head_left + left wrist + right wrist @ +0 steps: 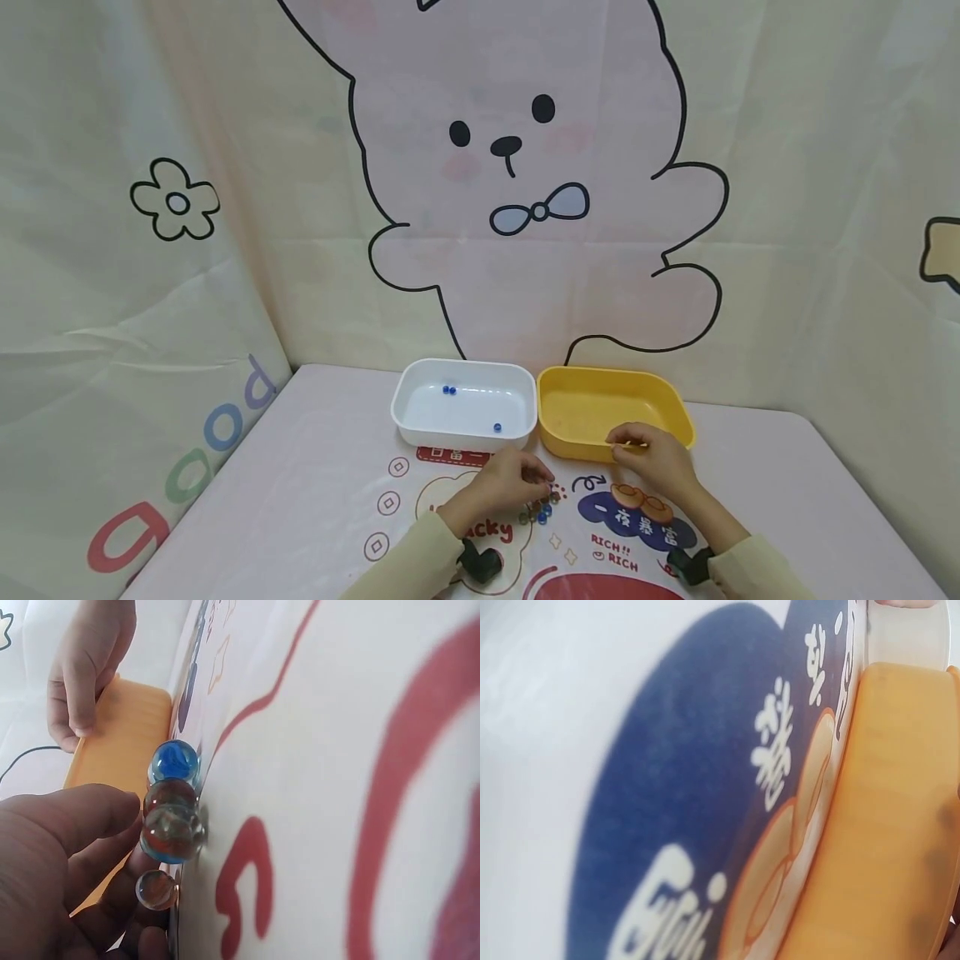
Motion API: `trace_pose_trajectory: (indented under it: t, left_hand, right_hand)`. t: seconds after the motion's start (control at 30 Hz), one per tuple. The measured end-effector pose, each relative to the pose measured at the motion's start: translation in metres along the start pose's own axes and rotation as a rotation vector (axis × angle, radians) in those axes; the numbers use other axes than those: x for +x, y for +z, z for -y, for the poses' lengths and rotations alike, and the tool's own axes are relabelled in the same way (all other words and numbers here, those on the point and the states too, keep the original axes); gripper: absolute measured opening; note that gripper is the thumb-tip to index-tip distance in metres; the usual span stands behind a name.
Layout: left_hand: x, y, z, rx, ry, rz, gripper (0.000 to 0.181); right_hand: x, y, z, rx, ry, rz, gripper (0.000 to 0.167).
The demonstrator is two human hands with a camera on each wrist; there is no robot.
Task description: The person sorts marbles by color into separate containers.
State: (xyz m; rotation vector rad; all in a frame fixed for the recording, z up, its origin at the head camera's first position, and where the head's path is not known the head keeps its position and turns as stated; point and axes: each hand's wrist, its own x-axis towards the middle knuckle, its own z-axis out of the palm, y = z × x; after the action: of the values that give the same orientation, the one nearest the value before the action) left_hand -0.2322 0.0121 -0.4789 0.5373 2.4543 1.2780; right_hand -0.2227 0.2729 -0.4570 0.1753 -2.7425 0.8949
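Several glass marbles (542, 510) lie in a cluster on the table, blue and brownish ones among them. My left hand (504, 483) is at the cluster; in the left wrist view its thumb and fingers (112, 806) are bent beside the marbles (171, 832), and whether they pinch one is unclear. My right hand (658, 460) is at the near rim of the yellow tray (577, 450), thumb outside and fingers over the edge. The white tray (465, 437) holds two blue marbles (449, 390) together and another blue marble (497, 427) near its front.
The two trays stand side by side at the table's back, against a hanging cloth (525, 292) printed with a bear. A printed cover (300, 500) with red and blue drawings lies over the table.
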Motion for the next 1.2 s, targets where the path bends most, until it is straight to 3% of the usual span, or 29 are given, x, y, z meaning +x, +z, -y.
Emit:
trace_pose_trajectory:
  t: [0.47,0.97,1.2]
  left_hand:
    - [0.0028,0.0025,0.0004,-0.018,-0.045,0.021,0.005]
    - [0.0068,0.0047,0.0041,0.027,-0.025,0.002,0.003]
    - [0.0041,0.0044,0.0005,0.022,-0.051,0.006,0.006]
  right_hand:
    - [-0.0037,0.0021,-0.0036,0.022,0.007,-0.009,0.011]
    - [-0.0021,0.0032,-0.0036,0.0,0.005,-0.011,0.012]
    - [-0.0018,0.0038,-0.0037,-0.018,-0.01,-0.016,0.012]
